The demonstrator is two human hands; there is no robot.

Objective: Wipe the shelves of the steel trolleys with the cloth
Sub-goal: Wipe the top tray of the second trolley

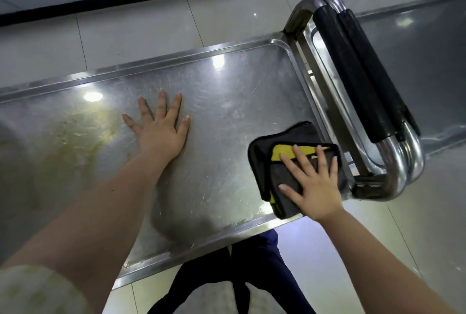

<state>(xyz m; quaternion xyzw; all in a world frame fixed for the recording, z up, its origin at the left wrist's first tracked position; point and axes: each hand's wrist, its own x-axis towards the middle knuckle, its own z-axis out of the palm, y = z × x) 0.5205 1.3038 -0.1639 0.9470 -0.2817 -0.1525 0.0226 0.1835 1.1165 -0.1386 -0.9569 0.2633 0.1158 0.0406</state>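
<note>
Tiled floor (151,26): pale, glossy, underlies everything. Steel trolley, top shelf (227,101): a shallow tray with a raised rim all round, its surface scratched and reflective; it holds the cloth and bears both hands. Second trolley shelf (428,74): butts against the first on the right, and only part of it is in view. Handles (353,74): two chrome loops with black foam sleeves, standing side by side between the two shelves. Stain (83,132): a yellowish smear on the left part of the first shelf, judged not yet wiped. Cloth (264,170): grey and black with a yellow face, folded into a pad, lying at the shelf's near right corner just beside the handles. It looks soft, light and limp, and should slide easily on steel, so it is best driven by a flat palm over the folded middle so that the layers stay together. Right hand (315,187): rests on the cloth with its fingers (292,162) spread straight and pressing. Left hand (161,132): lies flat on bare steel mid-shelf, fingers splayed and holding nothing, apparently bracing.
</note>
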